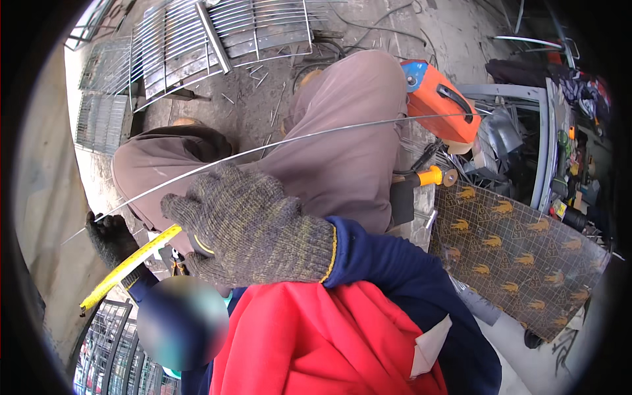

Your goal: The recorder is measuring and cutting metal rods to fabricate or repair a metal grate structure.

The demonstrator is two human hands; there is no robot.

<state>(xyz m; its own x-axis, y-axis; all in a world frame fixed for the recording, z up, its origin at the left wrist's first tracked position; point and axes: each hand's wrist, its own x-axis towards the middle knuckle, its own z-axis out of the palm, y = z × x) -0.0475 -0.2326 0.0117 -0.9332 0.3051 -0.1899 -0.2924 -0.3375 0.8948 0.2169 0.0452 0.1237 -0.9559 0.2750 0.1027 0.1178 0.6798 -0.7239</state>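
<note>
A long thin metal rod point(316, 135) runs across my lap, from the far left up to the right. My left hand point(113, 240), in a dark knit glove, is closed around the rod near its left end. My right hand point(257, 224), in a grey-yellow knit glove, is closed on a tape measure point(203, 243), whose case is mostly hidden by the palm. The yellow tape blade point(131, 263) sticks out from it, slanting down to the left past my left wrist. The rod passes just beyond my right hand's knuckles. A pair of pliers point(176, 264) shows below the blade.
Wire grilles point(217, 39) lie ahead on the floor, with metal offcuts around. To the right are an orange machine with a handle point(444, 108), an orange-handled tool point(429, 176), a patterned board point(520, 260) and a metal frame point(543, 145). Black wire racks point(108, 349) stand lower left.
</note>
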